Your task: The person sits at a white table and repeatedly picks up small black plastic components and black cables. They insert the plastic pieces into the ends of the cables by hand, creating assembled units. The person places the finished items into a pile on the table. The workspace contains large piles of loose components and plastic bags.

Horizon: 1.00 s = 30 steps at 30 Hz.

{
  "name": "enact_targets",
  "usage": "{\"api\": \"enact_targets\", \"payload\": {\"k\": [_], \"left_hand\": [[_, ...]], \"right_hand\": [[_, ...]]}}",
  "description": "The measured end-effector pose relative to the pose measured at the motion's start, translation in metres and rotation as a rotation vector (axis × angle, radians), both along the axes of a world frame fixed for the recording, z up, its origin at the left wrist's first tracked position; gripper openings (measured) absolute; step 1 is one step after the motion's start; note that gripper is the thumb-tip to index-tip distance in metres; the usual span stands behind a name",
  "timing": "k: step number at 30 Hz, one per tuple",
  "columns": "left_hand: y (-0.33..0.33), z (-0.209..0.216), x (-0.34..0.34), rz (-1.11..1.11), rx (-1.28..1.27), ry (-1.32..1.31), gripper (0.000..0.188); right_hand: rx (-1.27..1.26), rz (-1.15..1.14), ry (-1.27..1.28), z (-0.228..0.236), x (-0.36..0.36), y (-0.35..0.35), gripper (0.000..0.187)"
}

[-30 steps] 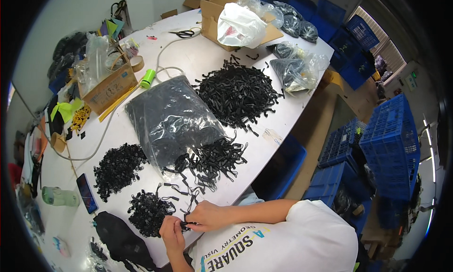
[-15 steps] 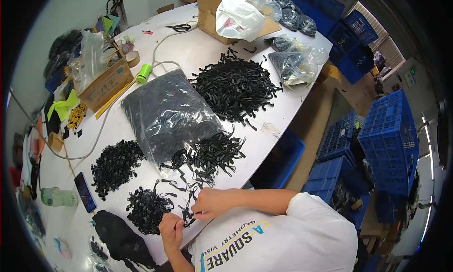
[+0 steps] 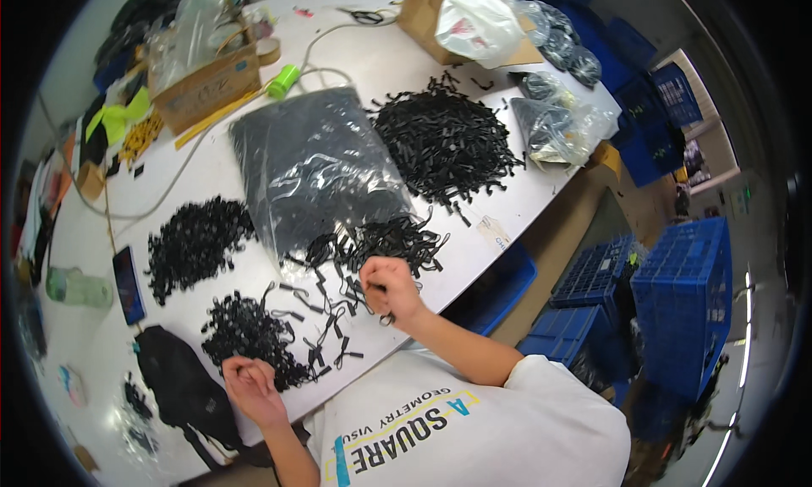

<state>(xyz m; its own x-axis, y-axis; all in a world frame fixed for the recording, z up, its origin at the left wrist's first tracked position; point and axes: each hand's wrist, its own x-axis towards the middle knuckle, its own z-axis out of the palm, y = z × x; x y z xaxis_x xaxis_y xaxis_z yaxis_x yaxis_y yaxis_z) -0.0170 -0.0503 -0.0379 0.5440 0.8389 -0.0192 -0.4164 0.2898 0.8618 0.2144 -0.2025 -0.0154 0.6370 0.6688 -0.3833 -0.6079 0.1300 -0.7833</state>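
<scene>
At the lower edge of a pile of small black parts (image 3: 241, 326), my left hand (image 3: 254, 391) hovers with bent fingers drawn together. Whatever it pinches, if anything, is hidden. My right hand (image 3: 391, 288) is closed at the near side of a heap of black looped straps (image 3: 393, 240), and something dark shows at its fingers, too small to name. Between the hands, several loose black looped pieces (image 3: 334, 322) are scattered on the white table (image 3: 338, 380). Behind them lies a large clear plastic bag of black material (image 3: 317, 161).
Another pile of black parts (image 3: 201, 242) is at left, beside a phone (image 3: 128, 284), a green bottle (image 3: 79, 287) and a black pouch (image 3: 188, 385). A large black heap (image 3: 448, 140) lies far right. Cardboard boxes (image 3: 207, 94) stand behind; blue crates (image 3: 681, 292) are off the table's right.
My hands have parted: the left moved left to the small-parts pile, the right up toward the looped straps. The whole view has shifted and tilted a little.
</scene>
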Motion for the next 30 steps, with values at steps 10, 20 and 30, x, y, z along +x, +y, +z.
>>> {"api": "enact_targets", "payload": {"k": [10, 20, 30], "left_hand": [[-0.013, -0.003, -0.02, 0.065, 0.162, 0.554, 0.017], [-0.023, -0.004, -0.014, 0.025, 0.793, 0.951, 0.02], [-0.021, -0.002, -0.025, 0.026, 0.717, 0.959, 0.016]], "right_hand": [[-0.239, 0.034, -0.292, 0.009, -0.025, 0.002, 0.02], [-0.13, 0.122, 0.094, -0.008, -0.022, -0.012, 0.013], [-0.042, 0.034, -0.034, -0.007, -0.023, -0.005, 0.037]]}}
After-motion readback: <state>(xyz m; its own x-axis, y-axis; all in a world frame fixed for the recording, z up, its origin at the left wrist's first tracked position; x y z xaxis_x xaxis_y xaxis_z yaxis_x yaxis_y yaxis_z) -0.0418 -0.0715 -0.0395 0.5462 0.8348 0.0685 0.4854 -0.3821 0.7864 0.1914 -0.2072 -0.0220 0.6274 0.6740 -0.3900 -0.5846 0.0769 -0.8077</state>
